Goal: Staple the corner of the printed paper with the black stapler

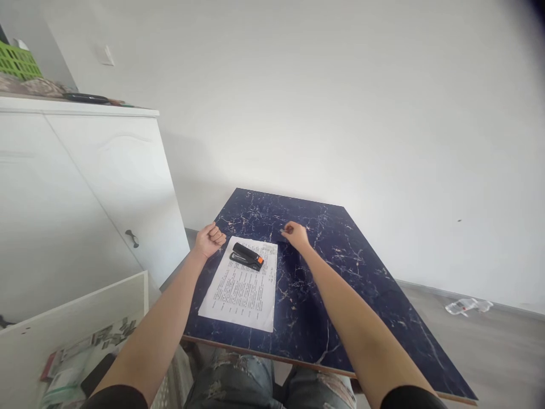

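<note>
A black stapler [247, 257] with an orange patch at one end lies on printed paper sheets [242, 301] on a dark blue marbled table [349, 318]. My left hand [209, 240] is closed in a fist at the table's left edge, just beside the paper's upper left corner; the inside of the fist is hidden. Beyond the paper's upper right corner, my right hand [295, 234] is closed in a pinch low over the table. Something tiny and greyish shows at its fingertips, too small to name.
To the left, an open white drawer [147, 289] holds small grey pieces [111, 335] and plastic packets [70, 363]. Behind it stands a white cabinet [97, 170] bearing a green basket [19, 59]. Clear plastic [468, 307] lies on the floor at the right. A wall [323, 113] borders the table's far side.
</note>
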{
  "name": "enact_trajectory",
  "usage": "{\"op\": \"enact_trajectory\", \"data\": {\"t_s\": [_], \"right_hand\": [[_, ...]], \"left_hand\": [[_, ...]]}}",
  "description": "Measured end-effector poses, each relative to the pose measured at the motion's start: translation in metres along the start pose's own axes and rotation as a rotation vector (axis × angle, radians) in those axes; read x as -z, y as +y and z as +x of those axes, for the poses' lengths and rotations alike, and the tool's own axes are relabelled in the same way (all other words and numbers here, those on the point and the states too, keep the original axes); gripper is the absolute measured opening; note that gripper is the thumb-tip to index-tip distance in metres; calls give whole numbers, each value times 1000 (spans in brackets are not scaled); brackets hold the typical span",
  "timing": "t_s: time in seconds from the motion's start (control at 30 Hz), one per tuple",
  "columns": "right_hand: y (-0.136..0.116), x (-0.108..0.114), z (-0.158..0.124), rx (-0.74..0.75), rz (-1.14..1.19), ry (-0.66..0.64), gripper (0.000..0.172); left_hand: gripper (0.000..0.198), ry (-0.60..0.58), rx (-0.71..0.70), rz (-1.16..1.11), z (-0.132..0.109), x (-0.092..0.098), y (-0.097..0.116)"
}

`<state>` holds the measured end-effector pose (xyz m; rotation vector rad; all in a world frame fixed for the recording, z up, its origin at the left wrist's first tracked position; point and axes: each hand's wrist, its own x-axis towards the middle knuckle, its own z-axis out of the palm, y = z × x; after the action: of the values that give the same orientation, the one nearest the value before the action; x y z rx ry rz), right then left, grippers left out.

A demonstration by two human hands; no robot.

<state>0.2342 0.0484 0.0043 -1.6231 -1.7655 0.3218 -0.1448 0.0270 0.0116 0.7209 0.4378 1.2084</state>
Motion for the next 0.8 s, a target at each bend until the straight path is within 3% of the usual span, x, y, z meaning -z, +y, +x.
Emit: {"op": "enact_trajectory", "data": {"t_s": [0.1, 0.2, 0.33, 0.43, 0.53, 0.6, 0.7, 0.8], "right_hand": [[-50, -43, 16, 56, 51, -99, 7], [-83, -73, 26, 85, 78, -169, 8], [-97, -94, 31, 72, 107, -227, 11], [-95, -97, 28, 54, 158, -256, 15], [-84, -85, 24, 30, 226, -191, 18], [-67, -67, 21, -15, 252, -98, 33], [-28, -27, 8, -96, 260, -18, 58], [13, 9, -13, -129, 283, -24, 66]], "left_hand": [[63, -31, 18, 22, 1, -1, -2], [64, -20, 36, 66, 2, 0, -4], [66, -9, 36, 88, 3, 2, -4], [67, -32, 40, 77, 5, 2, -5], [66, -38, 32, 42, 4, 1, -5], [66, -8, 30, 6, 3, -2, -5], [63, 31, 55, -65, 0, -6, -4], [61, 36, 120, -123, -1, -9, -4]]}}
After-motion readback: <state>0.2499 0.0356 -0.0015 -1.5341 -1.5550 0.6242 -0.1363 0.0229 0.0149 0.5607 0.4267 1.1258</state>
